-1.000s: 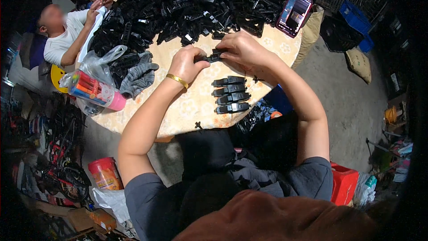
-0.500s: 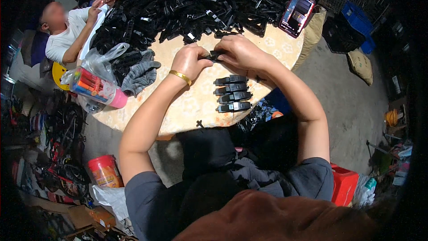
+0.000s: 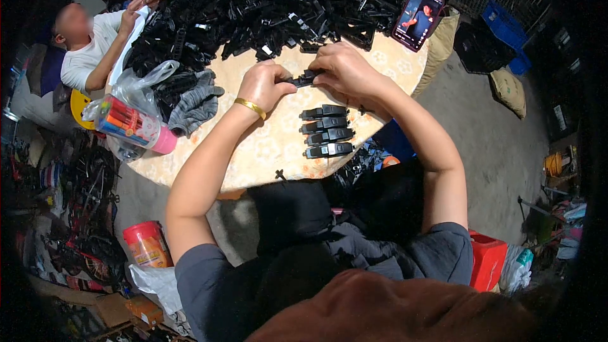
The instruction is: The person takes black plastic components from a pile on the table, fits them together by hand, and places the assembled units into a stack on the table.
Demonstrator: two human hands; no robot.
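Between my two hands, just above the table, is a small black plastic part, partly covered by fingers. My left hand, with a gold bangle at the wrist, pinches its left end. Thumb and fingers of my right hand close on its right end. Below the right hand, several black plastic clips lie stacked in a neat column on the cloth. Beyond both hands spreads a large heap of loose black plastic parts.
A phone with a lit screen stands at the right of the patterned table. At the left are a clear cup of coloured pens, grey gloves and a plastic bag. Across sits a person in white holding a phone.
My right hand has shifted slightly to the right, and more of the black part shows between the hands. The propped phone's screen shows a different picture.
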